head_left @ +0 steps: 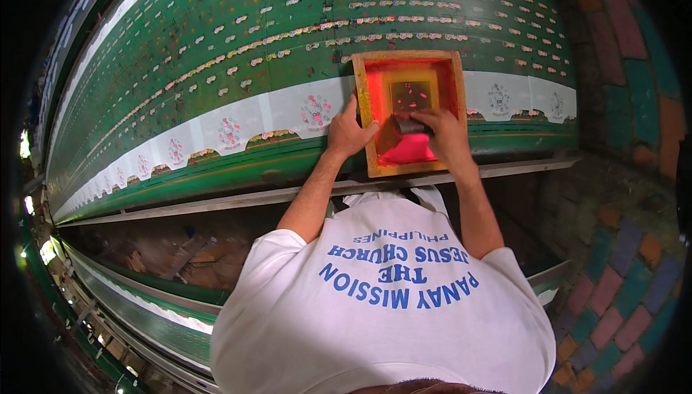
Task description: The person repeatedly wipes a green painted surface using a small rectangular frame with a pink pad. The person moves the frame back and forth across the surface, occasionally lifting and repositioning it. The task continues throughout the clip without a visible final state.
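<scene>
A wooden screen-printing frame [408,55] lies over a row of white fabric pieces [281,107] near the front of a green printing table. My left hand [348,133] grips the frame's left side, thumb over its rim. Inside the frame, my right hand [442,133] holds a dark squeegee [408,124] on the screen. Bright pink ink [405,150] pools on the near side of the squeegee. Beyond it, a dark mesh window [412,92] shows small pink patches. Fabric to the left bears a round motif with pink parts; the motif at right [498,96] looks grey only.
The green table [303,80] carries rows of small print marks. A pale rail [259,197] runs along its near edge. Scraps [189,256] lie below at left, beside a second green table [146,313] with white fabric. Coloured paving [605,296] is at right.
</scene>
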Demonstrator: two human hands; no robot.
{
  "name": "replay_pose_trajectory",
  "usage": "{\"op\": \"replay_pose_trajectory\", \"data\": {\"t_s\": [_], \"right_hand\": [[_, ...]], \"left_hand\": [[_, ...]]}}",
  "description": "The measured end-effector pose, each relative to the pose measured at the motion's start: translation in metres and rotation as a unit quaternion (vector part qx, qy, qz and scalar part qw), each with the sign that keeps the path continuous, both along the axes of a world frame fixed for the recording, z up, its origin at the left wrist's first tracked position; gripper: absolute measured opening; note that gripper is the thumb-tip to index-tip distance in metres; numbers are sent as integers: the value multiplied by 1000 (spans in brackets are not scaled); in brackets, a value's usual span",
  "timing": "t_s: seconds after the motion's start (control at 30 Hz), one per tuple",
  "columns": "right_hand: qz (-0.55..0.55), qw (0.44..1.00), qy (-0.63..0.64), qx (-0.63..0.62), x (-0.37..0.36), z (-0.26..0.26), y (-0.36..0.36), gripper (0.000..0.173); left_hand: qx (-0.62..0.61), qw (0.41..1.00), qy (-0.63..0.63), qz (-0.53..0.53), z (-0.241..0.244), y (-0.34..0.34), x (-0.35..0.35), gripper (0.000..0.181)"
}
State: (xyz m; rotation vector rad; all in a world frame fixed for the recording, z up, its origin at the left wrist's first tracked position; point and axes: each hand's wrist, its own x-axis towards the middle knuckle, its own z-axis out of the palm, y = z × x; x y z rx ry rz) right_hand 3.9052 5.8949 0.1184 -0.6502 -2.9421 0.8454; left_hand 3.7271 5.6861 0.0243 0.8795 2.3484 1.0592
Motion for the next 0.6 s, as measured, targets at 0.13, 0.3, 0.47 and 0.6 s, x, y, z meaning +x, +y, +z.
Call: {"op": "replay_pose_trajectory", "data": {"t_s": [0.13,0.3,0.47,0.6], "right_hand": [[-36,998,32,32,32,-1,-31,57],[-21,1000,-1,16,26,13,-22,59],[-10,1000,-1,3,32,16,-9,58],[-5,1000,20,18,55,20,21,56]], "left_hand": [[-23,998,-52,5,11,7,0,99],[-15,998,-60,-15,9,9,-5,104],[-16,999,-33,-20,27,20,3,101],[-28,998,-43,-23,57,52,23,102]]}}
